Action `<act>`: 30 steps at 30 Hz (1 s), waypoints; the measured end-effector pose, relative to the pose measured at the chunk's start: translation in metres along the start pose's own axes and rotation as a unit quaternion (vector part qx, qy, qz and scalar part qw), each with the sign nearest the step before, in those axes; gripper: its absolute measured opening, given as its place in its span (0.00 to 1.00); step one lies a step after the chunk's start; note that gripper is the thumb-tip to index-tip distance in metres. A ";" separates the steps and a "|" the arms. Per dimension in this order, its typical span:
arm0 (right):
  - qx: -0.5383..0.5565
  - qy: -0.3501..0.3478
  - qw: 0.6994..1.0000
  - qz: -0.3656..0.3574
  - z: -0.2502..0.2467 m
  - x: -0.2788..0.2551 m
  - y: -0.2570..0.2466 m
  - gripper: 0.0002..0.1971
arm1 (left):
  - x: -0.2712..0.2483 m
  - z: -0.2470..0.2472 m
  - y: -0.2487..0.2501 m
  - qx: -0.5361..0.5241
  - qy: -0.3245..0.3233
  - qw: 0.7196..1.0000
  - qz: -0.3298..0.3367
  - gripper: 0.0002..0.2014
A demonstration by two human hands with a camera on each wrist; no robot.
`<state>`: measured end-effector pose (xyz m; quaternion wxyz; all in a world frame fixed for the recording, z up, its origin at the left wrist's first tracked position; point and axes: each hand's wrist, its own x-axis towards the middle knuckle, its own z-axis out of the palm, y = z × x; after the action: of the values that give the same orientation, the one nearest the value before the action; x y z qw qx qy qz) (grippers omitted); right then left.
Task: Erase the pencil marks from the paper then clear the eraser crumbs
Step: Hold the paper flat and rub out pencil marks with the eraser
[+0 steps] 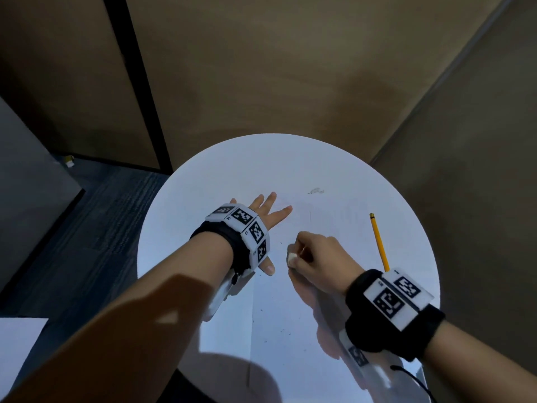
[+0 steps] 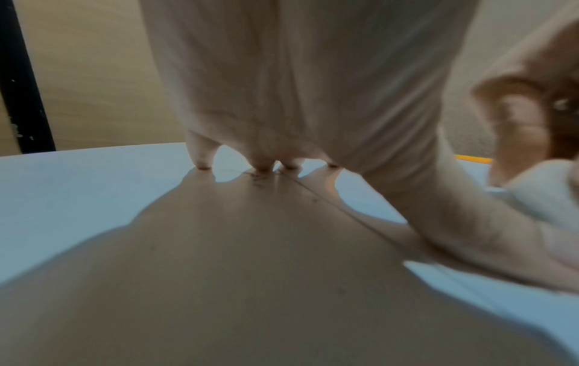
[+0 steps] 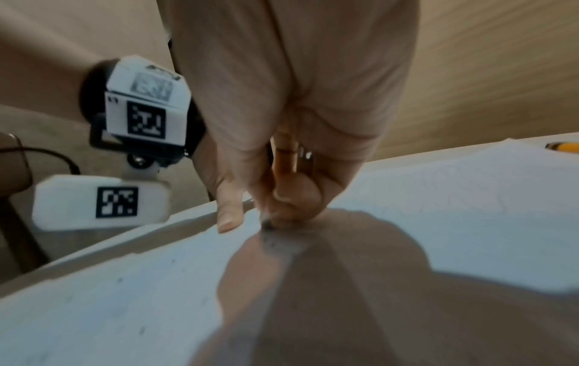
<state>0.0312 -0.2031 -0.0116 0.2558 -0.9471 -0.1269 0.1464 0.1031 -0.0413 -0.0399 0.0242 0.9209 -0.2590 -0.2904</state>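
The left hand (image 1: 263,215) lies flat with its fingers spread, pressing the paper (image 1: 290,315) down on the round white bench (image 1: 203,181); the left wrist view shows the fingertips (image 2: 263,168) planted on the sheet next to a faint pencil scrawl. Just to its right, the right hand (image 1: 315,257) is curled and pinches a small white eraser (image 1: 291,258) against the sheet, close to the left thumb. Judging by that, erasing is under way and the sweeping of crumbs has not begun.

The paper's long axis runs away from the person, with its near end at the bench's near edge. Faint pencil marks (image 1: 348,213) lie farther out and to the right of the eraser, so the right hand is the nearer one and the next strokes probably go forward and right. Dark crumbs (image 1: 273,324) dot the near part of the sheet, and a greyish patch, perhaps more crumbs, lies at the far side. A yellow pencil (image 1: 379,242) lies at the right, pointing away.

Only the right wrist view shows the eraser's darkened tip (image 3: 268,224) touching the paper; only the head view shows the marks and the pencil in full.
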 end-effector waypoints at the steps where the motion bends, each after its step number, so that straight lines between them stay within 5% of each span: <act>1: -0.013 -0.030 0.999 -0.006 -0.003 -0.002 -0.002 0.16 | -0.001 -0.001 0.000 0.002 -0.001 1.000 0.001 0.65; 3: -0.015 -0.058 0.998 -0.005 -0.011 0.001 -0.002 0.15 | -0.001 -0.002 0.001 0.005 -0.004 1.000 0.000 0.65; 8: 0.019 0.042 0.999 0.016 -0.002 0.009 0.002 0.08 | -0.003 -0.003 0.004 0.013 -0.005 1.000 -0.007 0.65; 13: -0.021 -0.051 0.998 -0.005 -0.011 -0.001 0.001 0.15 | -0.003 -0.003 0.003 0.022 -0.007 1.000 -0.009 0.65; 18: 0.014 0.034 0.999 0.016 -0.006 0.007 0.002 0.08 | -0.004 -0.005 0.005 0.031 -0.010 0.999 -0.012 0.65; 23: -0.007 -0.094 0.996 0.008 -0.017 -0.007 0.000 0.15 | -0.005 -0.004 0.004 0.032 -0.007 0.999 -0.012 0.64; 27: 0.103 0.021 0.992 0.074 -0.028 0.011 0.011 0.04 | -0.004 -0.003 0.003 0.034 -0.008 0.999 -0.014 0.64; 30: 0.069 0.041 0.995 0.058 -0.020 0.015 0.009 0.04 | -0.006 -0.005 0.005 0.037 -0.008 0.999 -0.014 0.64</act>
<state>0.0537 -0.2145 -0.0024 0.3171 -0.9380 -0.0510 0.1300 0.0993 -0.0435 -0.0315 -0.0159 0.9223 -0.2568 -0.2883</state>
